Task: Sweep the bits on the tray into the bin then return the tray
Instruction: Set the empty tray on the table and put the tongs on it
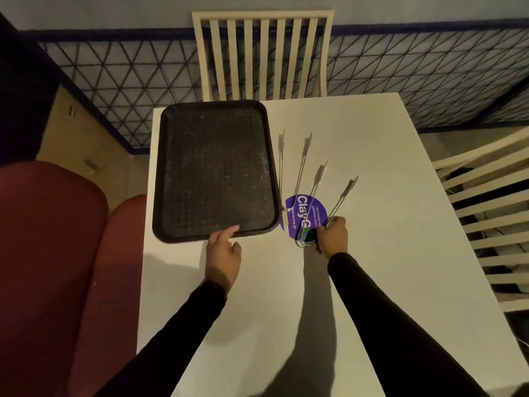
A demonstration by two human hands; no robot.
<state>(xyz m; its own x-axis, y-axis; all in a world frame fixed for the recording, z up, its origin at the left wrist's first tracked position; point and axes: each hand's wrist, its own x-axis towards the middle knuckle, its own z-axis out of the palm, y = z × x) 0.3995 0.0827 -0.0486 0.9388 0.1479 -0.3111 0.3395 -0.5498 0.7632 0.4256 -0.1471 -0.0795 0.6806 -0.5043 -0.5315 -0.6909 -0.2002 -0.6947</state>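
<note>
The black tray (pixel 215 170) lies flat on the white surface (pixel 386 224), at its far left, with faint pale specks on it. The left hand (pixel 222 257) is relaxed, its forefinger resting on the tray's near rim. The right hand (pixel 332 235) grips the near end of metal tongs (pixel 342 196), which lie over a round purple sticker (pixel 294 207). Another pair (pixel 281 167) lies just beside the tray's right edge. A slatted chair (pixel 262 55) stands at the far side.
</note>
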